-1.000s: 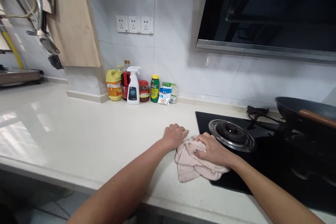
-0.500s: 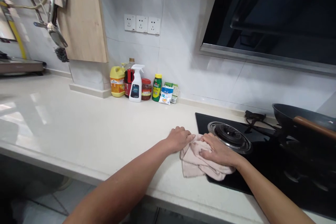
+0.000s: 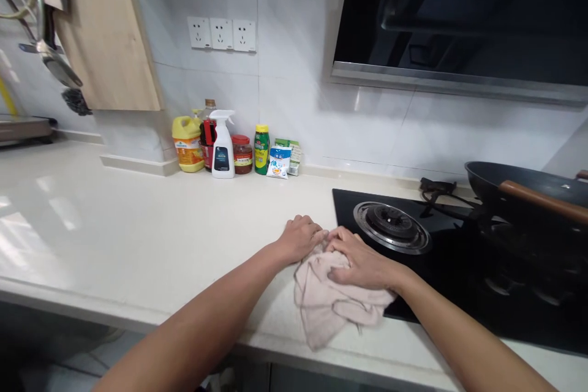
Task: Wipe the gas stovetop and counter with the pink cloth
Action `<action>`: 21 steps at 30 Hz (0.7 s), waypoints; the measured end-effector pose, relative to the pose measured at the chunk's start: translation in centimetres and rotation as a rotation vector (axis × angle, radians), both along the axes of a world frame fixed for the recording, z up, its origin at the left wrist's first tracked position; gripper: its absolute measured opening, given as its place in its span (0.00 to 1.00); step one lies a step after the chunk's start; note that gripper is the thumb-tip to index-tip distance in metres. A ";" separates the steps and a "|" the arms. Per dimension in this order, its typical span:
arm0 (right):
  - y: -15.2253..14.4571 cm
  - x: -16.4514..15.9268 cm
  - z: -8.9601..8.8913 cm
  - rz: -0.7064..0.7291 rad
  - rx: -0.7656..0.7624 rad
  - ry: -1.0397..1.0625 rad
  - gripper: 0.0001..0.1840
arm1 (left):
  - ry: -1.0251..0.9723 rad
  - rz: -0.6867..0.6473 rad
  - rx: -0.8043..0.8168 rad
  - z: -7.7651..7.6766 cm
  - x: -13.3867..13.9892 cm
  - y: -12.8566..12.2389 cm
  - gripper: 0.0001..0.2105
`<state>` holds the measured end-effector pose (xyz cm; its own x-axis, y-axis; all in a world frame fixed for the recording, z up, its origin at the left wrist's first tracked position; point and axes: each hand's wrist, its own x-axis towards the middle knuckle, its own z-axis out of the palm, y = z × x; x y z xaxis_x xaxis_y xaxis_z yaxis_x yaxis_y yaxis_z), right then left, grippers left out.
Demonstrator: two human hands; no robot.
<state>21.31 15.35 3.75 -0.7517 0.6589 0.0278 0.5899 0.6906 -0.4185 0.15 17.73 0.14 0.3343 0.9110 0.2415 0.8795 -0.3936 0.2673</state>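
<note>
A pale pink cloth (image 3: pixel 321 306) lies bunched on the white counter (image 3: pixel 160 239), across the left edge of the black gas hob (image 3: pixel 441 275). My right hand (image 3: pixel 361 260) is on top of it, fingers curled into the folds. At the cloth's far left corner my left hand (image 3: pixel 301 239) bends its fingers, the thumb against the fabric and close to the right fingertips. Its other fingers are partly hidden. A round burner (image 3: pixel 392 226) sits just beyond my right hand.
Against the wall stand a yellow jug (image 3: pixel 188 146), a white spray bottle (image 3: pixel 223 150), a red-lidded jar (image 3: pixel 242 156), a green bottle (image 3: pixel 261 150) and a small white packet (image 3: pixel 278 162). A wok (image 3: pixel 514 187) rests on the hob's right side, under a dark range hood (image 3: pixel 459 18).
The view has turned slightly right, so the surroundings sit further left. The cloth's loose lower part now spreads nearer the counter's front edge. Both hands stay on it, shifted slightly toward me.
</note>
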 end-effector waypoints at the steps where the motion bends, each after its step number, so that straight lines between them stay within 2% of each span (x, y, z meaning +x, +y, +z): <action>1: 0.5 0.0 -0.3 -0.064 0.033 0.022 0.16 | -0.002 0.006 -0.002 0.0 0.0 0.1 0.21; 4: 1.7 0.2 -1.1 -0.175 0.089 0.029 0.15 | -0.022 0.024 -0.012 0.1 0.1 0.1 0.20; 9: 1.4 0.3 -0.4 -0.136 0.104 -0.036 0.13 | -0.016 0.023 -0.034 0.4 0.2 0.0 0.19; 12: -0.1 0.3 0.7 -0.044 0.095 -0.052 0.12 | 0.001 0.008 -0.031 0.4 0.2 -0.1 0.19; 15: -1.4 0.3 1.3 0.097 0.032 -0.064 0.16 | 0.005 -0.005 -0.024 0.5 0.2 -0.2 0.20; 18: -2.0 0.2 1.3 0.224 -0.018 -0.084 0.20 | 0.000 -0.008 -0.027 0.5 0.2 -0.3 0.19; 21: -1.9 0.3 1.0 0.284 -0.045 -0.084 0.20 | -0.005 -0.014 -0.023 0.4 0.2 -0.3 0.19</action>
